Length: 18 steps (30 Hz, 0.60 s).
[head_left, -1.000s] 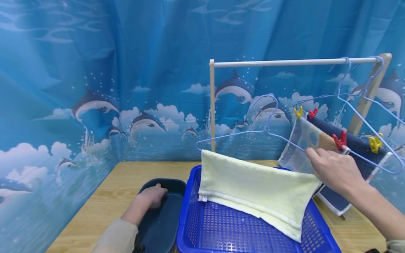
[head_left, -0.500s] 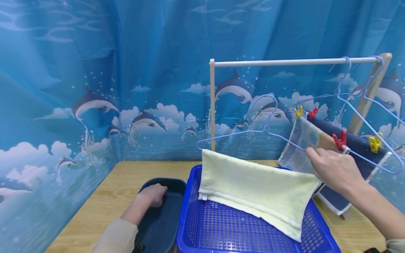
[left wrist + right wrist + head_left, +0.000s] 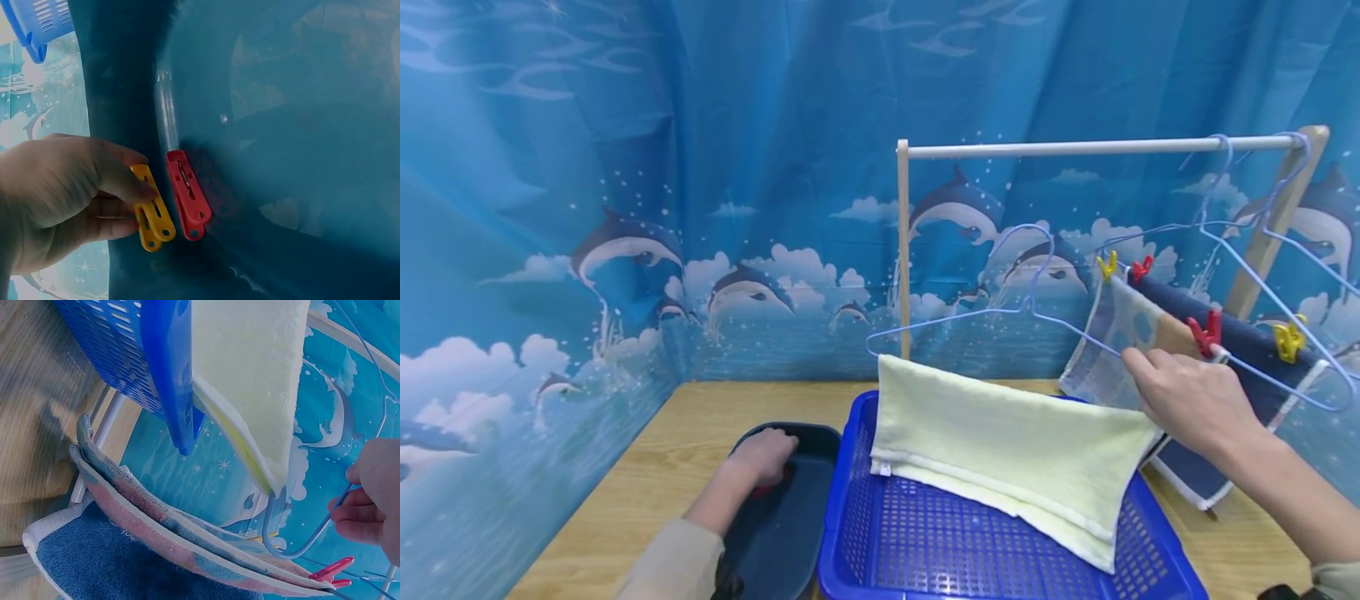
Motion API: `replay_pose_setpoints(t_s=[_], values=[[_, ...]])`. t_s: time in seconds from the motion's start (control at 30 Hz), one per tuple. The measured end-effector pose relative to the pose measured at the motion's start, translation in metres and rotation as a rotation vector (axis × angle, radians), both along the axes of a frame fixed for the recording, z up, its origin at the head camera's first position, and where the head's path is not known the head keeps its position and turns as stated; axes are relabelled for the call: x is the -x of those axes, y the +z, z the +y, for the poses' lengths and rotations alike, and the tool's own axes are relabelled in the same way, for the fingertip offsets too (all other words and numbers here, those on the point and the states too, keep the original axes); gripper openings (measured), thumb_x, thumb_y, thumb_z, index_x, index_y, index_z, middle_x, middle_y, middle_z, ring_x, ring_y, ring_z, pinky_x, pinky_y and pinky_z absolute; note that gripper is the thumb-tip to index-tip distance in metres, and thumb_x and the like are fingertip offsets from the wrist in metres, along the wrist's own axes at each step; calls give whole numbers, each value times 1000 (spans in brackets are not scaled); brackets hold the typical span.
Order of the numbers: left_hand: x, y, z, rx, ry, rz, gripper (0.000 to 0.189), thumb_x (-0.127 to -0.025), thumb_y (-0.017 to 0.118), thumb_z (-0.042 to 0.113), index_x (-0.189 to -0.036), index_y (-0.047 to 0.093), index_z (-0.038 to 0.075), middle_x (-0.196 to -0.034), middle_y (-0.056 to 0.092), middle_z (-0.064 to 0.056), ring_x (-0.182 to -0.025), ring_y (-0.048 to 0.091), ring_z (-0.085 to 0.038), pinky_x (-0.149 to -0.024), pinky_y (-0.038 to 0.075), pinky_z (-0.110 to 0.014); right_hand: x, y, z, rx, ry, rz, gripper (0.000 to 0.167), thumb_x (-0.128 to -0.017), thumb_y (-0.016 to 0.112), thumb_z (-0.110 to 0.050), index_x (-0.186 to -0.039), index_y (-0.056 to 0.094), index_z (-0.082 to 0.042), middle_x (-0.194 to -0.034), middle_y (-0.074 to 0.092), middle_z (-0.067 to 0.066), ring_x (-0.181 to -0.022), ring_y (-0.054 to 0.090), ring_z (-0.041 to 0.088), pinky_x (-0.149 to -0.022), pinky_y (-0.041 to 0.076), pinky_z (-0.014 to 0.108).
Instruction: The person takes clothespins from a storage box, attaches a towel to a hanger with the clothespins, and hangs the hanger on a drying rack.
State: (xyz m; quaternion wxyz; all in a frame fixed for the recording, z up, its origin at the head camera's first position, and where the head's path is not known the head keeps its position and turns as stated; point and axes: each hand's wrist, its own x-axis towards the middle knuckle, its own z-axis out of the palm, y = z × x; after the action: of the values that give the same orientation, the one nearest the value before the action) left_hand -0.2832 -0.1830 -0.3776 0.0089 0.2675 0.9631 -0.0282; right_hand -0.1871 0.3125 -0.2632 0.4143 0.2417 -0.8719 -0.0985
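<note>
My left hand point(image 3: 765, 457) reaches into a dark blue-green basin point(image 3: 778, 542) at the lower left. In the left wrist view its thumb and fingers pinch a yellow clothespin point(image 3: 154, 209) by one end. Beside that, a red clothespin point(image 3: 189, 194) lies in the basin against the wall. My right hand point(image 3: 1198, 400) grips the right arm of a blue wire hanger point(image 3: 1024, 311). Over the hanger's lower bar a pale yellow towel point(image 3: 1000, 442) hangs folded, above a blue plastic basket point(image 3: 837, 517). In the right wrist view, curled fingers hold the wire near its bent end.
Behind the basket stands a rack with a white rail point(image 3: 1060, 150) and wooden posts. Hangers on its right end carry a patterned towel point(image 3: 1138, 325) and a dark blue towel point(image 3: 1262, 367), held by red and yellow clothespins. A dolphin-print curtain point(image 3: 790, 208) backs the wooden table point(image 3: 647, 475).
My left hand has shifted slightly inside the basin, and red shows beneath it again. The held hanger's hook has tipped a little left; my right hand has barely moved.
</note>
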Motion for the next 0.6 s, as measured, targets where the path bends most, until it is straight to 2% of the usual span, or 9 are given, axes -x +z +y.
replay_pose_setpoints(t_s=[0.2, 0.3, 0.47, 0.6], values=[[2, 2, -2, 22, -74, 165, 20, -67, 72, 4, -80, 57, 8, -79, 56, -10, -81, 56, -32, -71, 45, -48, -1, 0, 0, 1, -6, 2, 7, -82, 46, -5, -76, 45, -6, -52, 30, -5, -40, 21, 8, -36, 17, 22], [2, 5, -2, 28, -94, 229, 24, -66, 73, 5, -85, 59, 8, -83, 56, -11, -85, 55, -33, -70, 43, -50, -1, 0, 0, 1, -8, 6, 8, -83, 45, -6, -76, 45, -6, -52, 30, -4, -40, 21, 8, -36, 17, 22], [1, 9, -2, 10, -97, 261, 30, -66, 70, -1, -93, 60, 6, -88, 53, -13, -89, 52, -34, -66, 43, -52, 0, 0, 0, 1, 0, 18, 12, -86, 40, -8, -75, 45, -6, -52, 30, -4, -40, 21, 8, -36, 17, 22], [-1, 13, -2, -19, -118, 275, 31, -65, 70, -3, -92, 59, 5, -88, 51, -14, -89, 51, -35, -64, 43, -52, 0, 0, 0, 0, 0, 19, 12, -86, 40, -8, -76, 45, -6, -52, 30, -4, -40, 21, 8, -36, 17, 22]])
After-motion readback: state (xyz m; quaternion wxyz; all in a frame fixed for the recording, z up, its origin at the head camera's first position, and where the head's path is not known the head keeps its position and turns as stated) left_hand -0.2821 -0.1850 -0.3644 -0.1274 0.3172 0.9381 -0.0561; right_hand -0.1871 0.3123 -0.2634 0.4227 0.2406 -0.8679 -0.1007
